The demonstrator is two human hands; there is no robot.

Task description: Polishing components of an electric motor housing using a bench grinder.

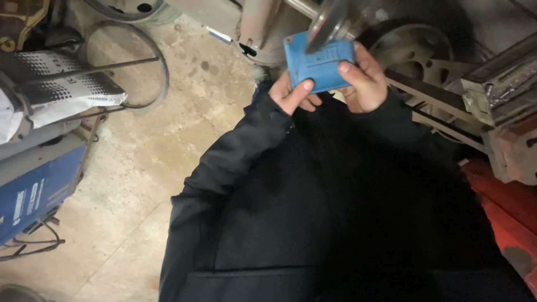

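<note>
Below me the concrete floor [140,162] is pale, stained and dusty, with a few dark spots near its far edge. A blue machine case [34,193] stands on it at my left, and black cables [33,246] trail from under that case across the concrete. Farther off a thin metal ring [159,67] lies flat on the floor.

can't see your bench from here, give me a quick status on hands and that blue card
Left hand and right hand both grip blue card. Grey metal disc overlaps its top edge.
</note>
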